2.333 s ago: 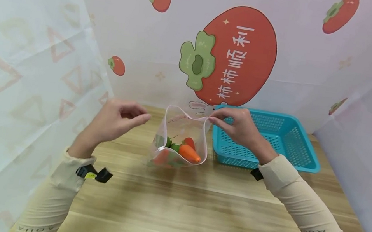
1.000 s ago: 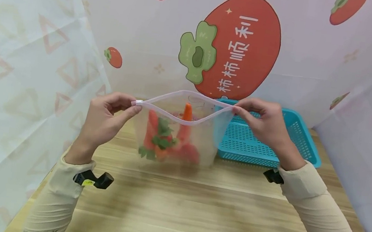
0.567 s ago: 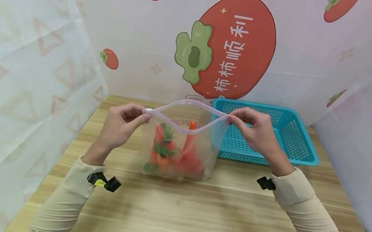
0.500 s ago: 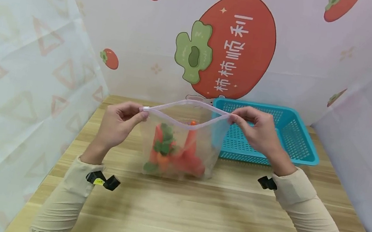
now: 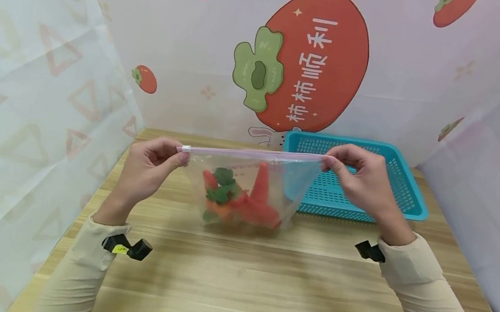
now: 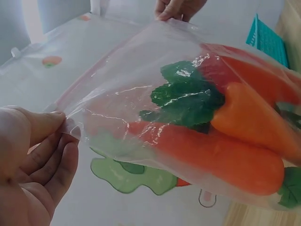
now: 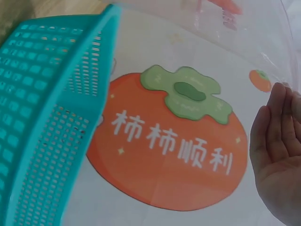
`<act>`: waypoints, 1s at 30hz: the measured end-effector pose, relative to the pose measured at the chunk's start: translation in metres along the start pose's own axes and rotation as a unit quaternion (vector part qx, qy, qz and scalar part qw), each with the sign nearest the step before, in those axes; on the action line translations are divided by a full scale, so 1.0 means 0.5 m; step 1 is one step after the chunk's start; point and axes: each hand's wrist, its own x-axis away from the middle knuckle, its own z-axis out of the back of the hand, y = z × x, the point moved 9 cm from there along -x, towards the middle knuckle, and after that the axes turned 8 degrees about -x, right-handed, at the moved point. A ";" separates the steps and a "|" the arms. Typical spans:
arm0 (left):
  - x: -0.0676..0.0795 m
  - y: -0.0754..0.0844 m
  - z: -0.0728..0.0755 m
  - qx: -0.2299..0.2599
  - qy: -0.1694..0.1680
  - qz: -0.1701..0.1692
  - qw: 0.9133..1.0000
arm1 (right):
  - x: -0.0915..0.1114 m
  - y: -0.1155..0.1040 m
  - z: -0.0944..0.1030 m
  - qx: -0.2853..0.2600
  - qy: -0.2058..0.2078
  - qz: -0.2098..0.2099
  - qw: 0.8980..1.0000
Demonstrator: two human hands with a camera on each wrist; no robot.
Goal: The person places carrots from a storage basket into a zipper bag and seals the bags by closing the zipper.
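Observation:
A clear slider zip bag (image 5: 247, 177) with a pink top strip hangs between my hands, its strip pulled straight and its two edges together. Several orange-red carrots (image 6: 221, 160) with green leaves (image 6: 188, 94) lie inside it, blurred by the plastic. My left hand (image 5: 148, 169) pinches the left top corner, beside the white slider (image 5: 186, 148). At the right top corner my right hand (image 5: 361, 178) pinches the strip's end. In the right wrist view the right hand (image 7: 280, 146) shows at the edge, with the bag's plastic above it.
A turquoise perforated basket (image 5: 418, 210) stands at the back right of the wooden table (image 5: 241, 292), partly behind the bag and my right hand. A printed backdrop (image 5: 189, 37) rises behind the table, with patterned sheets on both sides.
Earlier the left hand was off the bag; it then took hold of the left corner. The hands have since moved apart, and the gaping bag mouth has become a straight line.

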 end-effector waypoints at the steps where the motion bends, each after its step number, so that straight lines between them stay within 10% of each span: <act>1: 0.001 0.008 0.000 0.002 -0.003 -0.005 1.000 | 0.001 -0.007 0.006 -0.003 0.001 0.001 1.000; 30: -0.006 -0.047 -0.065 0.045 0.011 0.075 0.996 | 0.005 0.092 0.014 0.061 0.002 -0.119 0.991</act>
